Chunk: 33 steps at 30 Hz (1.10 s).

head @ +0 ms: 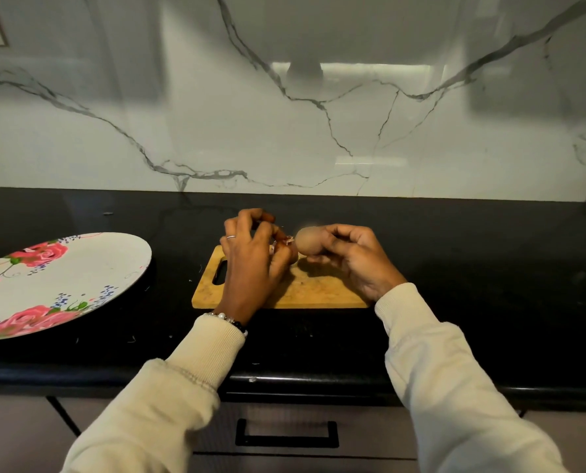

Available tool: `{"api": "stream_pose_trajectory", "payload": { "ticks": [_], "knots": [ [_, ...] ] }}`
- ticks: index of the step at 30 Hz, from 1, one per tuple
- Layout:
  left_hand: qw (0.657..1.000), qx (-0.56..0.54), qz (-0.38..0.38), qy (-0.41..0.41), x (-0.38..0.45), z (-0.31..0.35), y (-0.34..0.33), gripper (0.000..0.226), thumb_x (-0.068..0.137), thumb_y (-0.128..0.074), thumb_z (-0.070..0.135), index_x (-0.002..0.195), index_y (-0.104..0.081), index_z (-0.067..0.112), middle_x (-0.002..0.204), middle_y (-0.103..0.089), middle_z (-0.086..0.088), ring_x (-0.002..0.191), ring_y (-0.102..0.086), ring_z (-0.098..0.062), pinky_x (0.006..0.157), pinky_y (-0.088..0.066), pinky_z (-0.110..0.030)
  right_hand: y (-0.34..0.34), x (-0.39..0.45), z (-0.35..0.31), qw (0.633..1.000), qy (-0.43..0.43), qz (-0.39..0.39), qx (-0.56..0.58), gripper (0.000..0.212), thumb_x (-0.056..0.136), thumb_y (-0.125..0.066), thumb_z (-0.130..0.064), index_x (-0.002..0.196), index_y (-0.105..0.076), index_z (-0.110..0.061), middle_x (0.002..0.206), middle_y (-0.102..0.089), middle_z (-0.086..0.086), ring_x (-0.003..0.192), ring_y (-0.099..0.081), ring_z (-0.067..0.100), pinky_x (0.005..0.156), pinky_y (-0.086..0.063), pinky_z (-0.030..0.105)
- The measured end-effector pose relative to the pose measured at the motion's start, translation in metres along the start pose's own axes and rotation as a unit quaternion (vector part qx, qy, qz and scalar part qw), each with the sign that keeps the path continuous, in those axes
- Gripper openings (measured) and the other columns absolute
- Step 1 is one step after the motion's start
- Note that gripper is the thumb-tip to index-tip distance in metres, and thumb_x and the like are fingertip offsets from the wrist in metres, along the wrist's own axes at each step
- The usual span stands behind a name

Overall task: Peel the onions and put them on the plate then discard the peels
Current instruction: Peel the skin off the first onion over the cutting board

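Observation:
My right hand [351, 259] grips a small, pale brown onion [309, 241] just above the wooden cutting board [305, 291]. The onion looks blurred. My left hand [255, 257] is beside it on the left, with curled fingers pinching bits of reddish peel [282, 238] near the onion's end. A large white plate [79, 268] with pink roses lies on the counter at the left, and nothing is on its visible part. Both hands hover over the far half of the board.
The black countertop [489, 268] runs along a marble-patterned wall [284, 131]. A few tiny peel scraps [132, 339] lie near the counter's front edge. Below the edge is a drawer with a black handle [286, 435].

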<state>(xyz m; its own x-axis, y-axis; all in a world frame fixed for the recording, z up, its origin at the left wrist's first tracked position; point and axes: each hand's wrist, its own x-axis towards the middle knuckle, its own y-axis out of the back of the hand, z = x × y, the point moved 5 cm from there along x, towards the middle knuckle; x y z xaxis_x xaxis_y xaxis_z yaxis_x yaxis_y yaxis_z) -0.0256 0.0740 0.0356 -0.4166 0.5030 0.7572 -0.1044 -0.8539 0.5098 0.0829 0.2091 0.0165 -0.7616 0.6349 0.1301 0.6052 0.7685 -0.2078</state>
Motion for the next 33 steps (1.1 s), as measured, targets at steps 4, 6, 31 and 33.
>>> {"api": "stream_pose_trajectory", "payload": {
  "ticks": [4, 6, 31, 33],
  "knots": [
    [1.0, 0.002, 0.018, 0.004, 0.0, -0.002, 0.002, 0.035, 0.082, -0.045, 0.038, 0.093, -0.066, 0.011, 0.117, -0.052, -0.012, 0.112, -0.039, -0.026, 0.083, -0.029, -0.039, 0.004, 0.002, 0.001, 1.0, -0.007, 0.012, 0.002, 0.015, 0.099, -0.054, -0.007, 0.106, -0.065, -0.001, 0.102, -0.07, 0.026, 0.081, -0.072, 0.036, 0.084, -0.056, 0.055],
    [1.0, -0.002, 0.02, 0.007, 0.0, -0.002, 0.002, 0.035, 0.082, -0.045, 0.037, 0.095, -0.067, 0.013, 0.117, -0.052, -0.012, 0.112, -0.038, -0.024, 0.083, -0.03, -0.04, 0.004, 0.001, 0.0, 1.0, -0.013, 0.011, 0.004, 0.016, 0.099, -0.053, -0.007, 0.108, -0.065, 0.0, 0.105, -0.07, 0.026, 0.085, -0.072, 0.037, 0.084, -0.056, 0.054],
    [0.984, 0.069, 0.033, -0.159, -0.004, 0.014, 0.005, 0.028, 0.085, -0.057, 0.033, 0.089, -0.077, 0.014, 0.109, -0.067, -0.003, 0.108, -0.045, -0.02, 0.084, -0.024, -0.034, -0.002, 0.001, 0.004, 0.995, 0.009, -0.079, -0.053, 0.016, 0.094, -0.058, 0.0, 0.108, -0.067, 0.002, 0.09, -0.073, 0.013, 0.086, -0.072, 0.025, 0.077, -0.062, 0.037],
    [0.981, 0.08, 0.039, -0.171, -0.004, 0.016, 0.005, 0.027, 0.084, -0.057, 0.032, 0.087, -0.077, 0.014, 0.106, -0.067, -0.003, 0.107, -0.046, -0.02, 0.083, -0.024, -0.034, -0.003, 0.001, 0.004, 0.994, 0.02, -0.084, -0.065, 0.016, 0.094, -0.058, 0.0, 0.107, -0.068, 0.0, 0.089, -0.073, 0.012, 0.087, -0.071, 0.025, 0.079, -0.061, 0.037]
  ]
}}
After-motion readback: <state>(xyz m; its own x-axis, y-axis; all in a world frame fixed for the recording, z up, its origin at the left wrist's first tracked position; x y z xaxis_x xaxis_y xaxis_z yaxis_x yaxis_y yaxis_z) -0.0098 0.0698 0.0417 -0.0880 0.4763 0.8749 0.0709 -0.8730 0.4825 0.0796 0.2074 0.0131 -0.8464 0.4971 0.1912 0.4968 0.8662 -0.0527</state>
